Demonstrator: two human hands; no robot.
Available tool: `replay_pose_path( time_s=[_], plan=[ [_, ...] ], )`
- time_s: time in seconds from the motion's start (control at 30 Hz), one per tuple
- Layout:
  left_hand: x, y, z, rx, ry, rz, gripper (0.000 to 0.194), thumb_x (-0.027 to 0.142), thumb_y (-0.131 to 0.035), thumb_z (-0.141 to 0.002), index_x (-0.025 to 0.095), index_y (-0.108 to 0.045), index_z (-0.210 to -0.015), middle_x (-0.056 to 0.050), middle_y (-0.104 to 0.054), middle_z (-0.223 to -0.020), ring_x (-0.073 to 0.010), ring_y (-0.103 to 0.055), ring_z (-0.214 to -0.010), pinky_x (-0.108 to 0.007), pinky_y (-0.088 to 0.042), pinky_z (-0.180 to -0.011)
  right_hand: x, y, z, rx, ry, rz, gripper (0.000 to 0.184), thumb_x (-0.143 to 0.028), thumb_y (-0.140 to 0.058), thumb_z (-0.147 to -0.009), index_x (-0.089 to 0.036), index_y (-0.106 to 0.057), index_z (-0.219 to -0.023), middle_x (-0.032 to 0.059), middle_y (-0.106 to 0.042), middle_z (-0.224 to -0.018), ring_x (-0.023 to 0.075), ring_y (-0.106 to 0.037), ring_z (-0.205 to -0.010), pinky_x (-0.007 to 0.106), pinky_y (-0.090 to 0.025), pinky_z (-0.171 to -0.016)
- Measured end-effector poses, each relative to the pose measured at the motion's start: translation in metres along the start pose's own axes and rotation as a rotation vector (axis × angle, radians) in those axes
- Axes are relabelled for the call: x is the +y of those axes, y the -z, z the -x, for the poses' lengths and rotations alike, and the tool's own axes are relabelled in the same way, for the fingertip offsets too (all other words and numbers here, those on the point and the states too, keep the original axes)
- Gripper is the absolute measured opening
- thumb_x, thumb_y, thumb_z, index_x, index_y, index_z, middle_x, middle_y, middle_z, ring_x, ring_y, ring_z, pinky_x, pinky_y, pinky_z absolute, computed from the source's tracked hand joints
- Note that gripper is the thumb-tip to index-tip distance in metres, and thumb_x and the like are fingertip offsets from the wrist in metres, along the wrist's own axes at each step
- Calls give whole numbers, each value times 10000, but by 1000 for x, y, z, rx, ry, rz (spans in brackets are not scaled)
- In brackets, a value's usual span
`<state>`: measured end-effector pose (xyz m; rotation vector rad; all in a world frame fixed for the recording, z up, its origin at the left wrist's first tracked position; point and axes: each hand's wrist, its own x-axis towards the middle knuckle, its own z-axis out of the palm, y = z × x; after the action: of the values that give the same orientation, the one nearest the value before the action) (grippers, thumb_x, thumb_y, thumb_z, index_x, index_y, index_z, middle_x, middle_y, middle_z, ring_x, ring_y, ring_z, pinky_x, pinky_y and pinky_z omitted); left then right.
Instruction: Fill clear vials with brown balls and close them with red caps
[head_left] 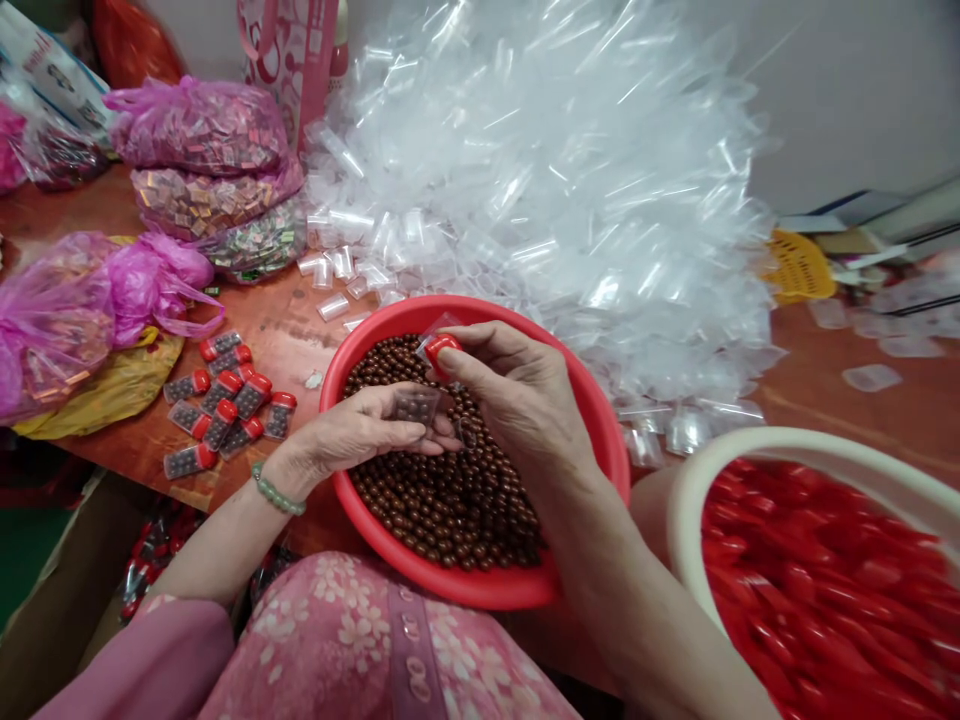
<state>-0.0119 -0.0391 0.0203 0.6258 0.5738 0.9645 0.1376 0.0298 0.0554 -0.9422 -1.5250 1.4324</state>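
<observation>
Over the red basin (pixel 592 425) both hands are at work. My left hand (pixel 360 425) is closed around a small clear plastic container (pixel 416 405) with dark brown balls inside. Between the thumb and fingers of my right hand (pixel 517 385) is a red cap (pixel 441 350), with a bit of clear plastic beside it that I cannot fully make out. The cap is apart from the container. Many glossy brown balls (pixel 420 525) fill the basin below. Several filled containers with red caps (pixel 251 395) lie on the table left of the basin.
A large heap of clear plastic containers (pixel 555 190) rises behind the basin. At right a cream tub (pixel 686 500) holds many red caps (pixel 810 590). Pink bags (pixel 199 130) of small packets sit at left. A yellow basket (pixel 802 265) stands at the back right.
</observation>
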Motion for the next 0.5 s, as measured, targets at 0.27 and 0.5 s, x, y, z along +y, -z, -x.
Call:
replay_pose_path(
  time_s=[0.27,0.5],
  plan=[
    [-1,-5,-6,246,-158,-252,365,284,-769,-748,162,-702,-1085,-72,-735,-1037,-160,-671,-934,-309,-510,-882,7,4,3,53,33,-84,151,-292,-774,-762,-251,-731,-901,-27,-737,-856,123,-675,-787,292,-551,-804],
    [2,-8,-8,295,-111,-393,347,215,-693,-796,147,-688,-1136,-53,-719,-929,-110,-653,-789,-213,-488,-697,13,8,3,65,53,-134,170,-293,-800,-741,-259,-744,-898,-31,-727,-830,113,-660,-749,261,-553,-729]
  ],
)
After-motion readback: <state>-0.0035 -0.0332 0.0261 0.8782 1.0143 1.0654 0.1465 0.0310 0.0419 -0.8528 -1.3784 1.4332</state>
